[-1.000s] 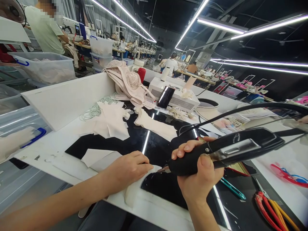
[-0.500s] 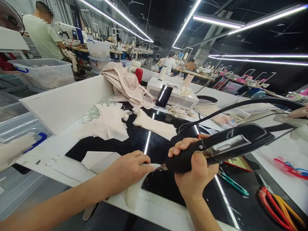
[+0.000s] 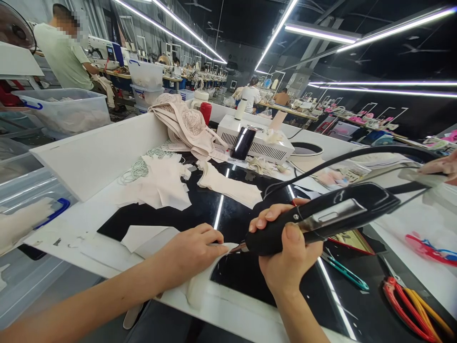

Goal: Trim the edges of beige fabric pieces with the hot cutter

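Observation:
My right hand is wrapped round a thick black corded hand tool with a silver lever on its side. The tool's slim metal tip points left and touches, or nearly touches, the edge of a white fabric piece. On that piece my left hand is closed, thumb and fingers pinching it right beside the tip. The fabric curves down over the table's front edge. Another flat white piece lies left of my left hand, partly under the wrist.
Pale fabric pieces lie on the black tabletop, with a phone and a white vented box behind. Teal snips and red-handled scissors are at right. A blurred skin-coloured shape, perhaps a hand, is by the cord.
The tool's rear end has shifted slightly left and down, and the skin-coloured shape at the right edge has moved a little inward. Both my hands stay nearly in place.

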The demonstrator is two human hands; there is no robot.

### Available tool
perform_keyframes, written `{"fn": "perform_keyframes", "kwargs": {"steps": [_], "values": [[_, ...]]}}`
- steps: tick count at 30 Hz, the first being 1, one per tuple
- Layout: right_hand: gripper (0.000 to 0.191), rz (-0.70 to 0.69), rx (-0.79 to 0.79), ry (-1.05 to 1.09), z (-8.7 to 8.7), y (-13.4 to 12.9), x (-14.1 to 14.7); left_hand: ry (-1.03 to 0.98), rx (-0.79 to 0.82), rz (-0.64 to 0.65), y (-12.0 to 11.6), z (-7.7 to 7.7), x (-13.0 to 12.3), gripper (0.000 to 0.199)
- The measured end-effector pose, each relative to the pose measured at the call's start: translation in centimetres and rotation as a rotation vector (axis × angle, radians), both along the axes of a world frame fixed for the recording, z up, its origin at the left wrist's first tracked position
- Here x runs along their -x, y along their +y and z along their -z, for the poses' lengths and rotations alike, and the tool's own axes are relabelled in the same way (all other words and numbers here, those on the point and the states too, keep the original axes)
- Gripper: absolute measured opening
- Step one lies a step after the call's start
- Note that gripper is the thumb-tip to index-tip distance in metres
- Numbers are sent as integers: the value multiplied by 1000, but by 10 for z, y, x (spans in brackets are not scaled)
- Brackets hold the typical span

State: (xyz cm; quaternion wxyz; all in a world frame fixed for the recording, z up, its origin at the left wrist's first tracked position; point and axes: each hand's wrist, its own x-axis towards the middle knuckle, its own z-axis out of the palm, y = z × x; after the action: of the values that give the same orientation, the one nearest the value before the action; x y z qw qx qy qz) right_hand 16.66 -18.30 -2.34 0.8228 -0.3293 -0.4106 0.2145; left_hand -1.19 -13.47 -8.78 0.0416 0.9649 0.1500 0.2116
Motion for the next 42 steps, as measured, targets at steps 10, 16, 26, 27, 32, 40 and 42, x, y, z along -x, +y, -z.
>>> {"fn": "perform_keyframes", "kwargs": {"steps": [10, 16, 26, 27, 32, 40, 42], "values": [[36, 13, 10, -13, -2, 2, -3, -32, -11, 2, 0, 0, 0, 35], [39, 75, 34, 7, -5, 0, -11, -39, -16, -3, 0, -1, -1, 34], [39, 68, 45, 2, -3, 0, -8, -80, -54, -11, -2, -2, 1, 32], [38, 73, 53, 7, -3, 0, -8, -90, -69, -25, -5, -2, 3, 34], [40, 91, 70, 8, -4, -4, -7, -87, -63, -109, -26, -2, 13, 35], [42, 97, 101, 14, -3, -10, -6, -16, 40, -190, -35, 3, 15, 45], [42, 104, 108, 8, -2, -14, -6, 26, 44, -201, -31, 1, 14, 48]]}}
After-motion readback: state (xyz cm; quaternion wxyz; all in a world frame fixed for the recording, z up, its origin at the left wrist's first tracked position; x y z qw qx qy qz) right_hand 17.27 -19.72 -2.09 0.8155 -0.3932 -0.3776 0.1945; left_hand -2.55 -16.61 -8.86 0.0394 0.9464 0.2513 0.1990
